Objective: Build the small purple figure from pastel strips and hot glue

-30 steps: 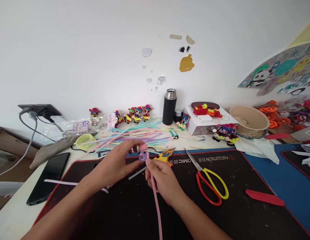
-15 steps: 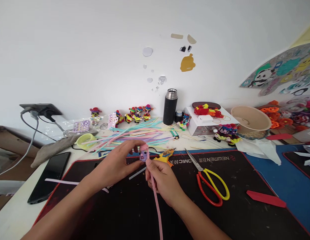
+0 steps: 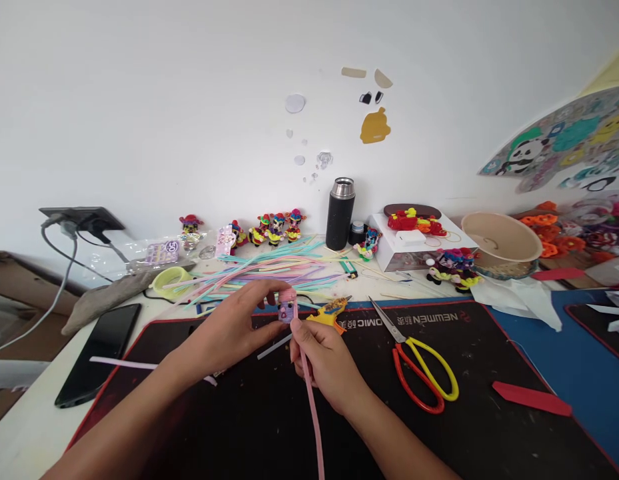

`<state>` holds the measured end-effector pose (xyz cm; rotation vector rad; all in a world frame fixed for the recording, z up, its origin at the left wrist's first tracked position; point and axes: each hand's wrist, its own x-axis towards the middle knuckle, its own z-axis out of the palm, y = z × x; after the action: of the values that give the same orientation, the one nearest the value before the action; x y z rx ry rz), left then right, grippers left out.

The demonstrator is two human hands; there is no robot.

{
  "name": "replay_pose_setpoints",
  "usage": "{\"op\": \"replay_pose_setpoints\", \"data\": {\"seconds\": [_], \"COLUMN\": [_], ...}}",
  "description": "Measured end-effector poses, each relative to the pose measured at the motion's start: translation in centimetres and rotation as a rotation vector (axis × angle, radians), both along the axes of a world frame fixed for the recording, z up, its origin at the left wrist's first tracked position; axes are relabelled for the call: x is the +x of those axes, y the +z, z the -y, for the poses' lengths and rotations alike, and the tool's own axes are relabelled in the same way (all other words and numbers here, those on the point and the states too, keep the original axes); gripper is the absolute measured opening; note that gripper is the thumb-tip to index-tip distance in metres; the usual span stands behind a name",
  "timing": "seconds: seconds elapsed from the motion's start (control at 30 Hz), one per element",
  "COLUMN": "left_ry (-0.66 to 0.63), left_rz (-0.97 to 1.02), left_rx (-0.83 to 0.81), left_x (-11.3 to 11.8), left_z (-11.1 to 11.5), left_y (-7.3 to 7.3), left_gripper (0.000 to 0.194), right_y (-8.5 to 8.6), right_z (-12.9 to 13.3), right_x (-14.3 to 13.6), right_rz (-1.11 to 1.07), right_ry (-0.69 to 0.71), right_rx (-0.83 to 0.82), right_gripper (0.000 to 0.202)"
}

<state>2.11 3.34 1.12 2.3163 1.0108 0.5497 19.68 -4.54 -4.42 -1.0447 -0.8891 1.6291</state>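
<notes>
Between the fingers and thumb of my left hand [image 3: 244, 317] is a small purple figure [image 3: 286, 311] with a pink top, held above the mat. My right hand [image 3: 322, 353] pinches a pink pipe cleaner [image 3: 313, 410] close to the figure's right side; its upper end meets the pink top and its long tail hangs toward me. Behind my right hand lies a yellow glue gun [image 3: 325, 316], partly hidden. Scissors [image 3: 408, 357] with one red and one yellow handle rest open to the right. A pale lilac pipe cleaner [image 3: 124, 363] runs under my left forearm.
Pastel pipe cleaners [image 3: 269, 270] lie piled at the back, before several small colourful dolls [image 3: 276, 229]. A black flask [image 3: 340, 217] stands by the wall, near a white box [image 3: 422, 250] and a beige bowl [image 3: 502, 240]. A phone [image 3: 98, 357] lies left of the black mat [image 3: 214, 433].
</notes>
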Motion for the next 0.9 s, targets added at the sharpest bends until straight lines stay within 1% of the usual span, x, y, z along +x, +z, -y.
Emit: {"op": "replay_pose_setpoints", "data": {"seconds": [0.47,0.9], "left_ry": [-0.005,0.005], "left_rz": [-0.011,-0.026], "left_rx": [-0.011,-0.005], "left_x": [-0.04,-0.24], "left_z": [-0.03,-0.02], "left_y": [0.04,-0.34], "left_gripper": [0.037,0.041], "right_y": [-0.04,0.12], "right_z": [0.04,-0.03], "right_x": [-0.06,-0.06], "right_rz": [-0.010,-0.029], "right_ry": [0.002,0.009], "right_rx": [-0.001,-0.020], "right_gripper": [0.066,0.068]}}
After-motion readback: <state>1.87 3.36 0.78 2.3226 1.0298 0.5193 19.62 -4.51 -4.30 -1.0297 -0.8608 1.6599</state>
